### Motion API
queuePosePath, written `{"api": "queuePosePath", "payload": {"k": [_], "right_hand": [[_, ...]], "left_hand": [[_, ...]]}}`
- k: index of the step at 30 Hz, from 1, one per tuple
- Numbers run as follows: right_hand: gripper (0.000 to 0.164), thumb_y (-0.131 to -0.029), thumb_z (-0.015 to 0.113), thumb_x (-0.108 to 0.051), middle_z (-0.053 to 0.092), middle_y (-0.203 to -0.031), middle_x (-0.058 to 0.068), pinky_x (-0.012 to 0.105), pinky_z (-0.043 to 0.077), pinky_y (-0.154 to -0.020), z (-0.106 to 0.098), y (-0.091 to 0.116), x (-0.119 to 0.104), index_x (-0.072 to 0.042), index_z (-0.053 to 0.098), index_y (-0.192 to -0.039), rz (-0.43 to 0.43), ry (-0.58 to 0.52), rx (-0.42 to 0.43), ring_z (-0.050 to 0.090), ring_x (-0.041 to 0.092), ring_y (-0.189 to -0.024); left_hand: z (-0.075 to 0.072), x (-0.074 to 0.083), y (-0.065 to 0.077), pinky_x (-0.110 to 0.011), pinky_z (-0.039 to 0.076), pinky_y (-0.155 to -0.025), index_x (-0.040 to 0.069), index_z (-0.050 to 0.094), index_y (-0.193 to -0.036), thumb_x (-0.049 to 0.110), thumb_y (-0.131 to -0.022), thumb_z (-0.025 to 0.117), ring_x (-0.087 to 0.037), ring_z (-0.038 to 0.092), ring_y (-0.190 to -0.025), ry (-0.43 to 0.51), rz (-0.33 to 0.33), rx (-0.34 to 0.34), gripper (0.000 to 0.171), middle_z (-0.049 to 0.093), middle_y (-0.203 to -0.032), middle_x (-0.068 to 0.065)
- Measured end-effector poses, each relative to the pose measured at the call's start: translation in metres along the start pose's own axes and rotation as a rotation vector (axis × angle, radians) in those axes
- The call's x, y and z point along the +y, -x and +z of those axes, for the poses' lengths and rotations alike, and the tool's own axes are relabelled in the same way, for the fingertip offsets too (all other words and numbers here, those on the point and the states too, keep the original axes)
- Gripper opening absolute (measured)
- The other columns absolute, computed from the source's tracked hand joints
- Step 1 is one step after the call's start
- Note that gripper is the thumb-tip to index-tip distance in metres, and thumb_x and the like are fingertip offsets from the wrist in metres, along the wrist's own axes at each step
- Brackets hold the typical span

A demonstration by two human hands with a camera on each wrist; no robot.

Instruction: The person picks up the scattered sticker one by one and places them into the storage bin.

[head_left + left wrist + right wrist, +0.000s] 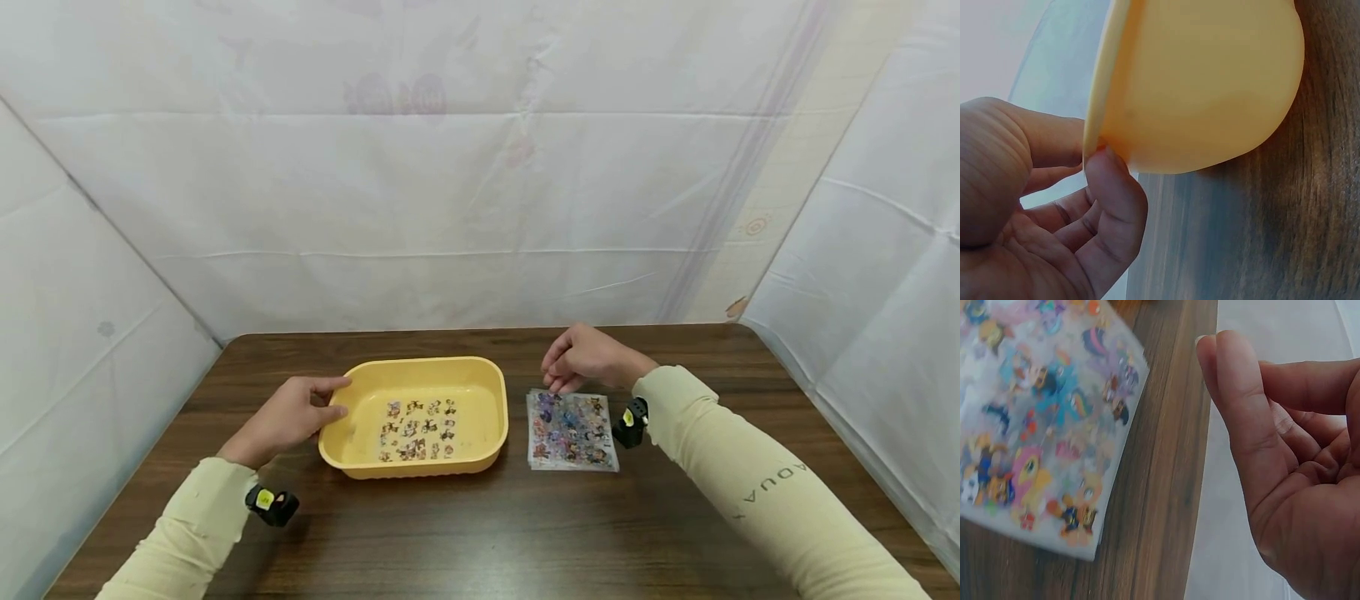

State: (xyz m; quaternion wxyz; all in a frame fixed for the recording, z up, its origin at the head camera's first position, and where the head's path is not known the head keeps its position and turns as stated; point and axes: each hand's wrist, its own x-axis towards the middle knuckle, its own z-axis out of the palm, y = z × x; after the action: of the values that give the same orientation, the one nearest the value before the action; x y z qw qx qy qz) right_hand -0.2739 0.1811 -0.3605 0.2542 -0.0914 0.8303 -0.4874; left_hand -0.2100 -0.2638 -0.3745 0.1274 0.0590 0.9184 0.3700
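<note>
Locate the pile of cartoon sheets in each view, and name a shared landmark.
Head: the pile of cartoon sheets lies lower-right of centre, beside the yellow tray.
Left wrist: not in it.
Right wrist: upper left, cut off by the picture's edge.
Shared landmark: the brown wooden table.

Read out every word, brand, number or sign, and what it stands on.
"AQUA", then an unclear mark: right sleeve.
Any print on the yellow labels of the wrist cameras: too small to read.
Any lettering among the pictures in the tray or on the sheet stack: too small.
</note>
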Motion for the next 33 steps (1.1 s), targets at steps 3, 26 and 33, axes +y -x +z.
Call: {"api": "queuePosePath", "payload": {"k": [3,26,33], "right_hand": [[0.024,-0.1,0.057,0.004,0.075,-0.1,0.023,0.038,0.065,-0.076,-0.006,0.003,0.006,0.016,0.067,-0.118,-0.004,0.0,0.004,0.075,0.019,-0.075],[0.018,-0.091,0.067,0.002,0.073,-0.09,0.013,0.036,0.059,-0.072,-0.028,0.019,0.044,0.01,0.073,-0.106,-0.052,0.23,0.102,0.066,0.02,-0.076],[0.014,-0.084,0.075,-0.001,0.07,-0.079,0.003,0.031,0.047,-0.071,-0.024,0.018,0.052,0.001,0.078,-0.097,-0.053,0.42,0.157,0.054,0.016,-0.071]], "left_hand": [[0.0,0.001,-0.001,-0.035,0.057,-0.062,-0.003,0.05,-0.152,0.01,-0.102,0.065,-0.022,0.062,-0.083,0.003,0.004,-0.002,0.054,0.062,-0.113,-0.02],[0.002,0.002,-0.004,-0.035,0.055,-0.058,-0.004,0.049,-0.152,0.009,-0.102,0.065,-0.02,0.059,-0.072,0.004,0.004,-0.002,0.055,0.063,-0.11,-0.019],[0.003,0.001,-0.003,-0.035,0.056,-0.06,-0.003,0.049,-0.153,0.011,-0.102,0.065,-0.02,0.061,-0.077,0.004,-0.011,-0.007,0.055,0.062,-0.112,-0.019]]}}
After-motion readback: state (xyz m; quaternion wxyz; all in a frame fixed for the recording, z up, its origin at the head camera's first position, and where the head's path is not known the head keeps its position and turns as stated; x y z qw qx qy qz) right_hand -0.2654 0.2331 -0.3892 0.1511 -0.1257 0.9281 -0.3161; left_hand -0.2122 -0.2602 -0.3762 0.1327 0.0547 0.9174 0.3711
